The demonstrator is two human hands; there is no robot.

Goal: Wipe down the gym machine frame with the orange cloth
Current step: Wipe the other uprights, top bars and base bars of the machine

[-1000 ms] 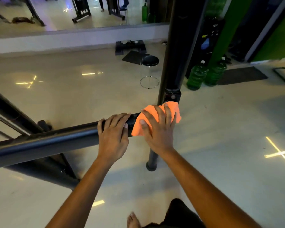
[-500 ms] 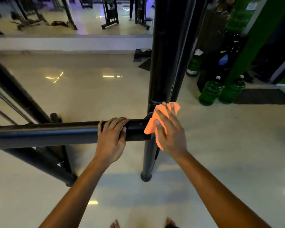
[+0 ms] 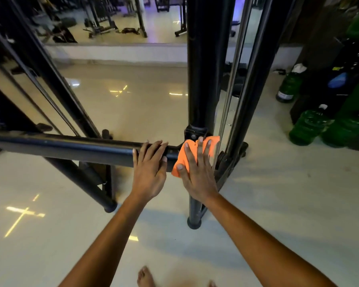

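Pale glossy floor (image 3: 278,204) streaked with light reflections, a mirror wall (image 3: 112,23) behind. Right hand (image 3: 197,175) laid flat with straight, spread fingers, pressing the orange cloth (image 3: 181,160) against the joint where horizontal bar (image 3: 71,148) meets upright post (image 3: 201,69). Cloth crumpled, bright, poking out past the fingertips and below the thumb. Just beside it, left hand (image 3: 149,172) draped over the bar, fingers curled round its top, thumb alongside. Both forearms stretched forward from below. Black, smooth gym machine frame, slanted struts at left. Green jugs (image 3: 307,127) at far right; bare toes (image 3: 144,276) at the bottom edge.
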